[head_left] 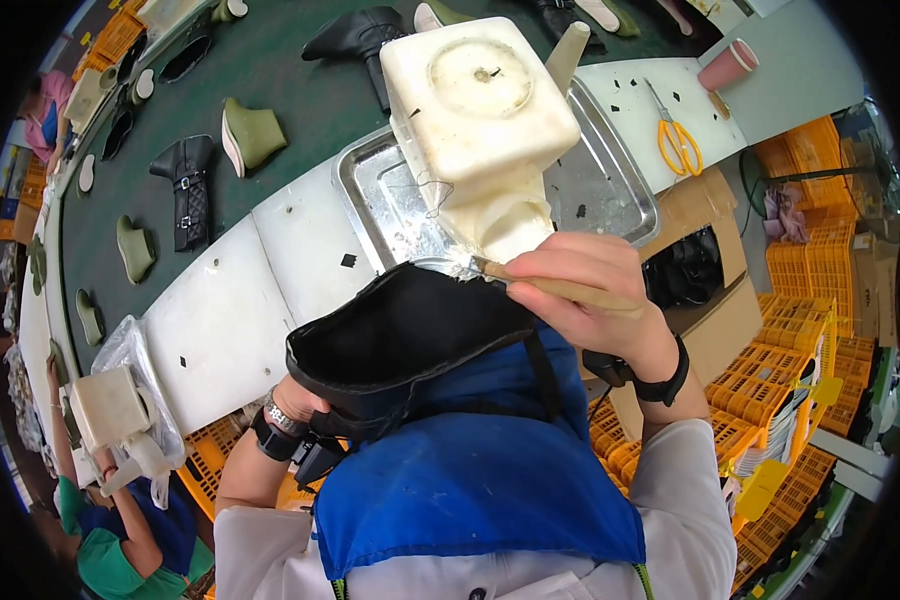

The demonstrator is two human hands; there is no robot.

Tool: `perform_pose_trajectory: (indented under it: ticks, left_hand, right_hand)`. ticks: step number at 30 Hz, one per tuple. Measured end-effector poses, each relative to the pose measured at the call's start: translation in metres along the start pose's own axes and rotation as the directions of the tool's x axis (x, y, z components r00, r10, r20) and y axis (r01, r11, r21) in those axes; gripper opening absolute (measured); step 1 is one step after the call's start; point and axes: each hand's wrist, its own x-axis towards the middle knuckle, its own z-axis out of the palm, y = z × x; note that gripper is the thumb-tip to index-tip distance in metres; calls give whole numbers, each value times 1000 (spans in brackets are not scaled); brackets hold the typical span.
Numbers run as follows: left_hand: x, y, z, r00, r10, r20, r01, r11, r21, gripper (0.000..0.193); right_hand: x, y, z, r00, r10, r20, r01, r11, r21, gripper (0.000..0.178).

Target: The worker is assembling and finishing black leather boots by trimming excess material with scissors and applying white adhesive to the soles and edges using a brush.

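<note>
My left hand (298, 398) grips the near left side of a black boot upper (410, 335); most of its fingers are hidden behind the material. The upper lies tilted over my lap with its wide opening facing up. In my right hand (590, 292) is a brush (570, 290) with a pale wooden handle, pinched between thumb and fingers. Its tip is at the far rim of the upper, beside the mouth of a white plastic glue container (475, 110). Whitish residue coats that mouth. A metal tray (610, 150) sits under the container.
Orange-handled scissors (678, 145) and a pink cup (728, 65) are on the white worktop (220, 330). Beyond it, a green conveyor belt (300, 110) carries green and black boots. A cardboard box (720, 260) and orange crates (760, 380) stand right; a co-worker (135, 545) works at left.
</note>
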Motion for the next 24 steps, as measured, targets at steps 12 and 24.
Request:
perform_pose_trajectory:
  ticks: [12, 24]
  left_hand:
    - [2, 45, 11, 979, 131, 159, -195, 840, 507, 100]
    - [-7, 33, 10, 994, 86, -69, -37, 850, 526, 80]
  right_hand:
    - [8, -6, 4, 1000, 8, -18, -9, 998, -69, 11]
    - [25, -11, -1, 973, 215, -83, -188, 949, 255, 6]
